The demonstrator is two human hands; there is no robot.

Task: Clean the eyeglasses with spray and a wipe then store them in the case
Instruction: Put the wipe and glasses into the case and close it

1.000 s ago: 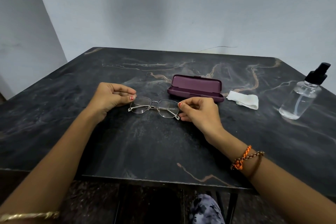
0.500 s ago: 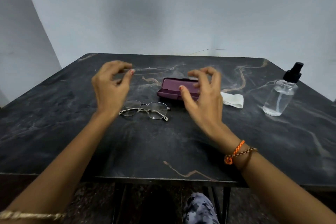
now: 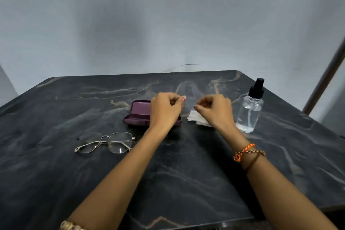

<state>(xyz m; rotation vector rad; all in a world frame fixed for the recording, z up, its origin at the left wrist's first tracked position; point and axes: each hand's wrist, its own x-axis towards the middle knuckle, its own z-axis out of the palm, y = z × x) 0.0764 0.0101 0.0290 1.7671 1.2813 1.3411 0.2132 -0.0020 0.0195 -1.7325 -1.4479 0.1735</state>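
Dark marbled stone forms the tabletop [image 3: 186,183], which is set against a plain pale grey wall [image 3: 168,20]; a brown strip [image 3: 324,78] is seen running diagonally at the right edge of the view. The eyeglasses [image 3: 107,142] are found lying folded on the table at the near left, untouched and well apart from both hands. The purple case [image 3: 138,115] is placed behind them, lid down, its right half hidden by the left hand [image 3: 165,111], which is held above it with fingers curled inward and thumb tip raised; nothing is seen gripped in it. The right hand [image 3: 214,111] is held just to the right, likewise loosely curled with no object visible between the fingers, and the two hands are kept apart. The white wipe [image 3: 195,118] is partly covered by the right hand and lies between the case and the clear spray bottle [image 3: 249,112], which stands upright with a black pump top. Braided bands [image 3: 246,153] are worn on the right wrist, and a gold bangle [image 3: 71,226] on the left forearm.
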